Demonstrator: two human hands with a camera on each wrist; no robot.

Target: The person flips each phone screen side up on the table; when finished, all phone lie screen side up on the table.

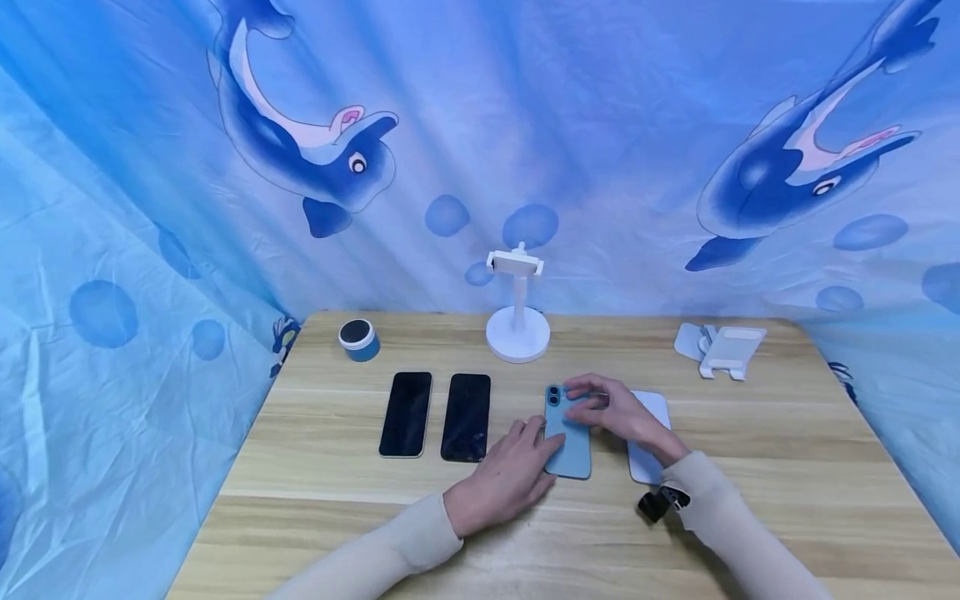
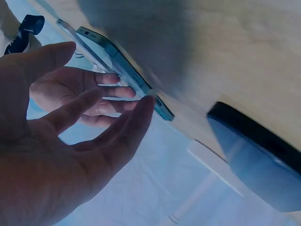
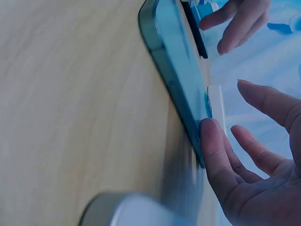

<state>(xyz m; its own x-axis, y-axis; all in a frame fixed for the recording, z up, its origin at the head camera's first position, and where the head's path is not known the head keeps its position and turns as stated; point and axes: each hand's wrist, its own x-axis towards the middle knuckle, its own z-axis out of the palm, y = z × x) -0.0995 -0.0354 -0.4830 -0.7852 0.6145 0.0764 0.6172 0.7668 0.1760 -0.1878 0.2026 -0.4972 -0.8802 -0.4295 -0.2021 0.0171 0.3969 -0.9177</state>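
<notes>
A teal smartphone (image 1: 573, 457) lies on the table with its two-lens camera back facing up, also showing side-on in the left wrist view (image 2: 129, 70). My left hand (image 1: 506, 477) is at its left edge, fingers relaxed and nothing gripped. Over its upper right part is my right hand (image 1: 617, 410), with loosely bent fingers. In the right wrist view one fingertip (image 3: 214, 136) touches the phone's edge near the far end. A pale phone (image 1: 643, 462) lies partly under my right wrist. Left of my left hand are a black-screened phone (image 1: 467, 412) and another black-screened phone (image 1: 407, 410).
Behind the phones stands a white phone stand (image 1: 519, 335) with a round base. A folding white stand (image 1: 729, 350) is at the back right, and a blue-and-white round container (image 1: 362, 343) at the back left. A dolphin-print curtain (image 1: 585, 125) hangs behind the wooden table (image 1: 795, 467).
</notes>
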